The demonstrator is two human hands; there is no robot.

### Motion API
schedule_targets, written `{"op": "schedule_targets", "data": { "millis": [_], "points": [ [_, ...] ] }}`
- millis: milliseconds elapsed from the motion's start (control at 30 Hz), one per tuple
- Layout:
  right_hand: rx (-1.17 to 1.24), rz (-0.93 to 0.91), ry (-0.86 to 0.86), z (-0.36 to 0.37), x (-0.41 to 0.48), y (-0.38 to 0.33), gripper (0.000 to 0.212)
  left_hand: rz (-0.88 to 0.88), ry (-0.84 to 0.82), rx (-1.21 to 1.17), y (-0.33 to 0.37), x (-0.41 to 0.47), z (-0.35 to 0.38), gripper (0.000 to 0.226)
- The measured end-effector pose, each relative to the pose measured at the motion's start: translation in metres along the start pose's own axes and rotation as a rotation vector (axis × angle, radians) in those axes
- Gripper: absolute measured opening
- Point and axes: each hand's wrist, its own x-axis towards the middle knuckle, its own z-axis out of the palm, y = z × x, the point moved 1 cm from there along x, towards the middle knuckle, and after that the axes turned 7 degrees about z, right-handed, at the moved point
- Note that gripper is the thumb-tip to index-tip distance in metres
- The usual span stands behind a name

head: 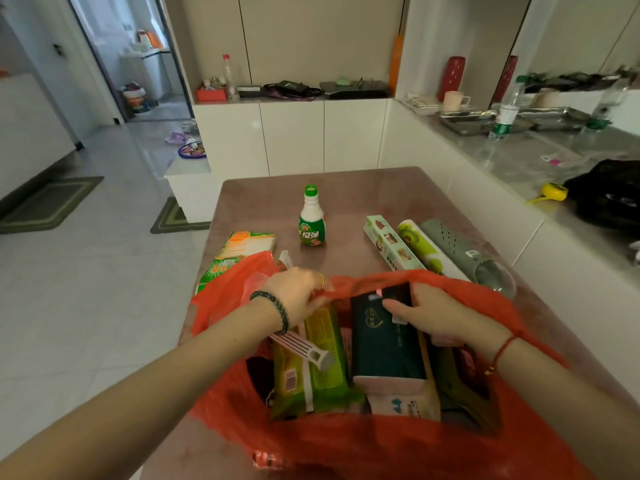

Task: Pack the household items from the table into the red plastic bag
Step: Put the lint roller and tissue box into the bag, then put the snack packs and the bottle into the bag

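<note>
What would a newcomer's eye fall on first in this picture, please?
The bright red plastic bag fills the near foreground, open and already well filled. The left hand holds its far rim while the right hand grips a dark blue pack inside it. Beyond, a green-capped bottle stands upright on the table.

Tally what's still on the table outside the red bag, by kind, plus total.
Bottle: 1
Flat pack: 1
Long box: 1
Wrapped roll: 1
Grey perforated clog: 1
Total: 5
Small white bit beside the flat pack: unclear, uncounted.
</note>
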Motion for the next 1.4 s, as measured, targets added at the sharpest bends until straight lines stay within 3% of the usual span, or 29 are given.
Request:
{"op": "schedule_targets", "data": {
  "millis": [100,167,233,367,467,667,833,967,1100,1233,1333,1400],
  "points": [
    [-0.505,-0.063,-0.155,-0.036,-0.012,-0.024,0.041,0.016,-0.059,0.053,-0.013,-0.007,-0.005,0.034],
    [-0.531,-0.112,-0.265,-0.062,-0.02,-0.048,0.046,0.022,-0.06,0.03,-0.024,-0.011,-0.014,0.037],
    [-0.38,-0.15,-0.337,-0.08,-0.019,-0.074,0.042,-0.02,0.007,-0.095,-0.038,-0.011,-0.027,0.034],
    [0.048,-0.172,-0.277,-0.085,0.034,-0.115,0.035,-0.249,0.328,-0.604,-0.092,0.0,-0.053,0.011],
    [0.263,-0.09,-0.399,-0.056,0.095,-0.139,0.046,-0.506,0.469,-0.811,-0.144,0.01,-0.055,0.022],
    [0.485,0.193,-0.571,0.05,0.198,-0.164,0.063,-0.996,0.316,-0.84,-0.228,0.012,0.018,0.048],
    [0.758,0.328,-0.431,0.126,0.261,-0.17,0.069,-1.113,0.295,-0.887,-0.256,0.018,0.079,0.06],
    [0.821,0.404,-0.428,0.159,0.284,-0.174,0.052,-1.192,0.307,-0.867,-0.268,0.023,0.11,0.07],
    [0.69,0.431,-0.448,0.181,0.295,-0.179,0.053,-1.211,0.361,-0.998,-0.269,0.033,0.12,0.055],
    [0.691,0.441,-0.469,0.185,0.292,-0.175,0.022,-1.133,0.49,-1.068,-0.269,0.034,0.112,0.034],
    [0.784,0.282,-0.396,0.171,0.291,-0.183,0.015,-0.943,0.639,-1.091,-0.266,0.033,0.084,0.015],
    [0.909,0.132,-0.407,0.149,0.282,-0.199,0.027,-0.778,0.728,-1.084,-0.258,0.033,0.053,0.024]
  ]
}}
